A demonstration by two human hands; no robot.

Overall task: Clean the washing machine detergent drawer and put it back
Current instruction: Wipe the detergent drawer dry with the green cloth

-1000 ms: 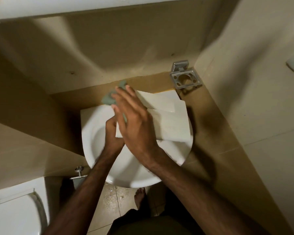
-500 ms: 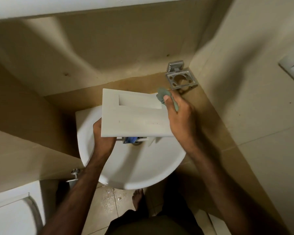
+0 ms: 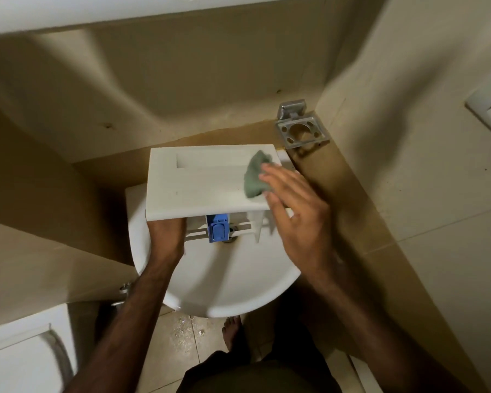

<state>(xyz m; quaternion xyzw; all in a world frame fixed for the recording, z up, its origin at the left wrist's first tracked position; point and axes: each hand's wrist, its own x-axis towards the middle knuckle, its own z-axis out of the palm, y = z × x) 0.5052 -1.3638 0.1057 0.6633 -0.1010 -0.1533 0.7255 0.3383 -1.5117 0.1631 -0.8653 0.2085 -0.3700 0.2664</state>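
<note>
Nearest the camera, a bare foot (image 3: pixel 233 326) stands on the tiled floor (image 3: pixel 179 341) below the white basin (image 3: pixel 210 282). Left hand (image 3: pixel 165 236) grips the detergent drawer (image 3: pixel 201 182) from beneath at its near left corner; its fingers are hidden under the front panel, so their exact lie cannot be told, but they evidently curl round the drawer body. The drawer is held over the basin with its white front panel turned up, probably so drips fall into the bowl and the face is open to wiping. A blue insert (image 3: pixel 217 229) shows below the panel edge, over the drain. Right hand (image 3: pixel 298 211) lies flat, fingers straight and slightly spread, fingertips pressing a green cloth (image 3: pixel 255 174) onto the right end of the panel, beside the handle recess (image 3: pixel 210 161). Judgement: wiping of the front face under way; refitting not yet begun. Farther back, a metal holder (image 3: pixel 301 129) is fixed in the wall corner.
</note>
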